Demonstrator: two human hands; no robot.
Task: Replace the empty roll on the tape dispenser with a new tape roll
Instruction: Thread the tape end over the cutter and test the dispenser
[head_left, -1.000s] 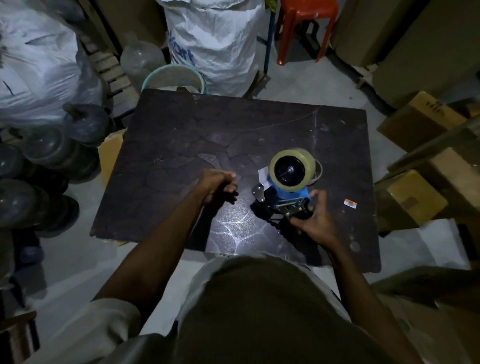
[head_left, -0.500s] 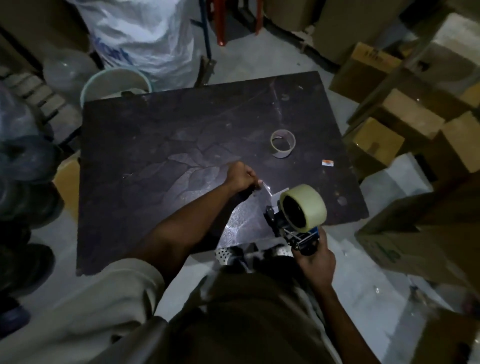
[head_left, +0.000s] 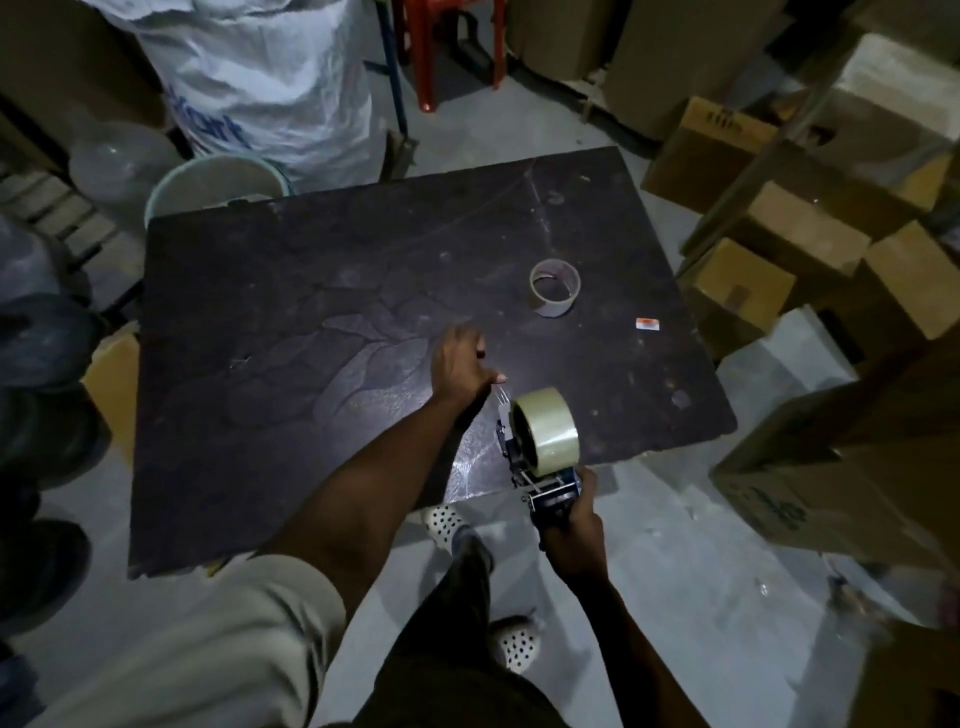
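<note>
While the right hand (head_left: 574, 540) is clamped on the tape dispenser (head_left: 545, 483) carrying the new tape roll (head_left: 545, 428), the left hand (head_left: 460, 364) pinches its free end. Threading is under way; the empty roll (head_left: 555, 287) lies at one o'clock on the surface (head_left: 311, 291). Next, I judge, feed tape toward the blade.

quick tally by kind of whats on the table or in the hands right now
Full tape roll, mounted on the dispenser: 1
Empty tape core on the table: 1
Tape dispenser, in the right hand: 1
Small label sticker: 1
Total: 4
</note>
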